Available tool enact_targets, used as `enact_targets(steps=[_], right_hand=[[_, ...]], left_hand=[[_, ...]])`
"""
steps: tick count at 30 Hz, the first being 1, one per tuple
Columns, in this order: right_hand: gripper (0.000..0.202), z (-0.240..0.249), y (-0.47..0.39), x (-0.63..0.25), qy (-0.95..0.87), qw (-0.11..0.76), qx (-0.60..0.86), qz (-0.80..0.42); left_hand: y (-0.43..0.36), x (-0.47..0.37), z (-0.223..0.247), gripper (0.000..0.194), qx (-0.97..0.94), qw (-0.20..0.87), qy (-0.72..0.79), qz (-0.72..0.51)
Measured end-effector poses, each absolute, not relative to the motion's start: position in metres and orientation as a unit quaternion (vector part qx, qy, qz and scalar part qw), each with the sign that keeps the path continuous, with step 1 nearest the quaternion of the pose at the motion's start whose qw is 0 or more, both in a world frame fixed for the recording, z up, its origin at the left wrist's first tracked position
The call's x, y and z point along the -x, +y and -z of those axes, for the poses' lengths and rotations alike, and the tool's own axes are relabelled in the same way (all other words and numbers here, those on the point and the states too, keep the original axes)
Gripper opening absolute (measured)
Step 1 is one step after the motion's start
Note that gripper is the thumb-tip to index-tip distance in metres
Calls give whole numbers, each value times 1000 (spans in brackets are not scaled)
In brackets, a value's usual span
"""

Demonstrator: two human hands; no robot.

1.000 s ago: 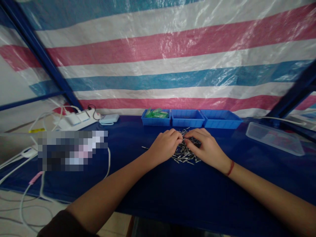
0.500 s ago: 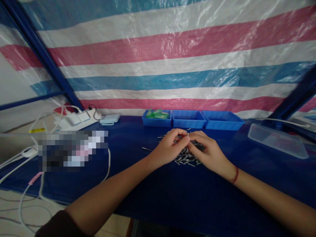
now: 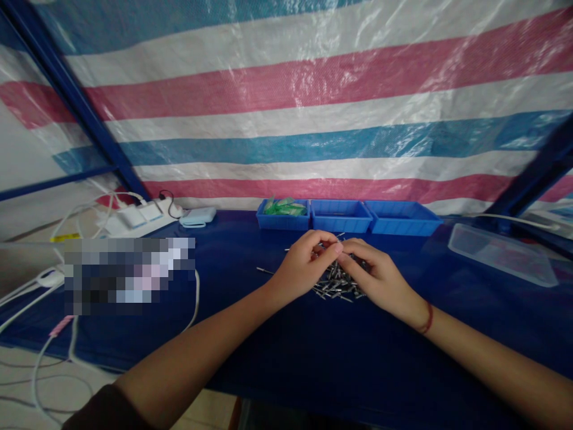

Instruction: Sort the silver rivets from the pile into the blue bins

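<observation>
Above a pile of small metal pieces that look like pop rivets [image 3: 339,283], my two hands meet fingertip to fingertip. My left hand [image 3: 307,263] is closed in a pinch, thumb against the forefinger. Thumb and fingers of my right hand [image 3: 378,269] are pinched together too, touching the left fingertips. Whatever sits between the fingertips is too small and hidden to make out. Part of the pile is covered by the hands. One loose rivet [image 3: 264,270] lies apart, left of my left hand.
Behind the pile stand three blue bins: the left bin [image 3: 283,222] holds green packets, beside a middle bin [image 3: 341,225] and a right bin [image 3: 405,227]. A clear plastic lid [image 3: 501,257] lies at right. At left are a power strip [image 3: 138,216], cables and a light-blue case [image 3: 197,217].
The fingertips have drawn closer together, and a small light tip seen between them before is now hidden. Both hands stay over the pile.
</observation>
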State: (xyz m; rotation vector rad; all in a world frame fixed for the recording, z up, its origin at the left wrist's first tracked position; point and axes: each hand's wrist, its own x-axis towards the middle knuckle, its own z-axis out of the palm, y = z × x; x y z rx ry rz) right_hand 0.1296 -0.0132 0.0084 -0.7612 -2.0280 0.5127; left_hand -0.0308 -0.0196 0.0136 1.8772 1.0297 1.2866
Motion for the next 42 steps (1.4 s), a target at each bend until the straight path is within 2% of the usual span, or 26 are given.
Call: enact_targets(steps=[26,35,42], right_hand=[[23,-6,-13,-130,-765,442,365,-294],[17,-6,-11,-132,-719,513,377,-279],[14,-6,-12,-131,-728,526,363,-249]], left_hand=[[-25,32,-19,8,-741,213,394,-501],[-17,34,-12,10,-746,209,396,-493],[-14,36,-9,9,-747,226,402,-479]])
